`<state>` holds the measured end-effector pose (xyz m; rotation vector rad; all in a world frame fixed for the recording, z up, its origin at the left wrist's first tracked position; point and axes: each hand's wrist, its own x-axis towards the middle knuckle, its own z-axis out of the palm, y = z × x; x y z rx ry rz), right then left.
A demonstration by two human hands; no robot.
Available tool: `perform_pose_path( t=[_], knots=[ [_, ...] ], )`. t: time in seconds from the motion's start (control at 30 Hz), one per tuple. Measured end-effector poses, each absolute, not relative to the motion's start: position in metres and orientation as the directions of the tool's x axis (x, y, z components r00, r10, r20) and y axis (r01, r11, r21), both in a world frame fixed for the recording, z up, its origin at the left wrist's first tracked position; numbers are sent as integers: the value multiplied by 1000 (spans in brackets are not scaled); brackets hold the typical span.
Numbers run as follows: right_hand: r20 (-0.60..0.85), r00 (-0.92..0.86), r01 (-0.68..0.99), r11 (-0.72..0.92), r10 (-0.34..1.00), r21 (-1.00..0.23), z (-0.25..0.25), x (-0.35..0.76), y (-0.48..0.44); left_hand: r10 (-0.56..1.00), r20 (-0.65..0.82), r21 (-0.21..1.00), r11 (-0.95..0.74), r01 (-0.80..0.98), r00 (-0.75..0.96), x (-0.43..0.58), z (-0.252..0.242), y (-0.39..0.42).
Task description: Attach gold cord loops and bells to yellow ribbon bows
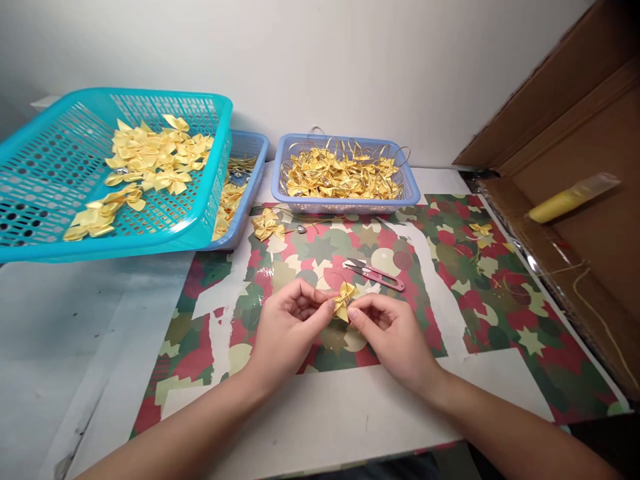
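Both my hands meet over the patterned sheet (450, 313) at the table's middle. My left hand (287, 327) and my right hand (393, 330) each pinch a side of one small yellow ribbon bow (344, 300), fingers closed on it. Pink thread snips (377, 272) lie just beyond the bow. Two more yellow bows (267, 225) rest farther back on the sheet, with a small silver piece beside them.
A turquoise basket (30, 173) of plain yellow bows sits tilted at the left, over a blue tray (253, 147). Another blue tray (345, 203) holds bows with gold loops. A loose bow (481, 229) lies at the right. A cardboard box (590, 133) with a yellow tube (570, 198) stands right.
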<state>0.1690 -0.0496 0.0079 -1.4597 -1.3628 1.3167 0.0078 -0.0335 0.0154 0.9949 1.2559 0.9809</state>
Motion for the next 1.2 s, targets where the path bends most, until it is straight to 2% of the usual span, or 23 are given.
perform_pose_path(
  t=[0.5,0.87,1.2],
  knots=[
    [-195,-69,233,-175,978,-957,12,170,-48,967,-252,968,252,-15,26,8,17,-33],
    [-192,-64,227,-173,979,-958,13,170,-48,998,-53,990,46,133,44,7,11,-38],
    [-158,-59,151,-148,986,-978,10,168,-48,992,-112,992,108,63,51,9,12,-37]
  ],
)
